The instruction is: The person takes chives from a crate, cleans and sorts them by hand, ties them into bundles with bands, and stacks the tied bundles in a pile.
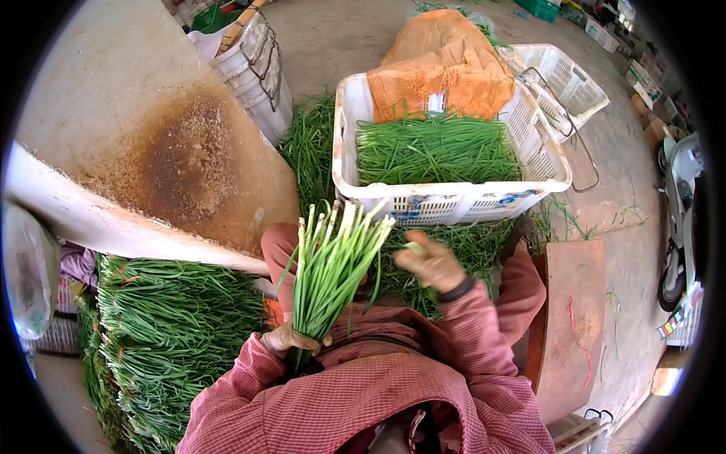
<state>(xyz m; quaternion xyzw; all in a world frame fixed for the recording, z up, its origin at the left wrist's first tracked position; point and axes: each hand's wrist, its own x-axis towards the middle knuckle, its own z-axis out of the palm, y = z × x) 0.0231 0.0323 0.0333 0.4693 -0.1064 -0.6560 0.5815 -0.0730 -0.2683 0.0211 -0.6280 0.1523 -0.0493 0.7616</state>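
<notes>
- Left hand (299, 338): clamped around a bunch of green stalks (336, 272), pale ends rising above it.
- Right hand (432, 263): blurred, beside the bunch; whether its fingers are closed, I cannot tell.
- White crate (454, 189): beyond both hands.
- Stacked greens (181, 325): left of the left hand.

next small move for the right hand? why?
I'd likely bring the right hand over to the pale stem ends and even them up: they stand at uneven heights, the left hand already grips the green bundle low down, and the right hand is apart from it, too blurred to tell whether it holds anything.
</notes>
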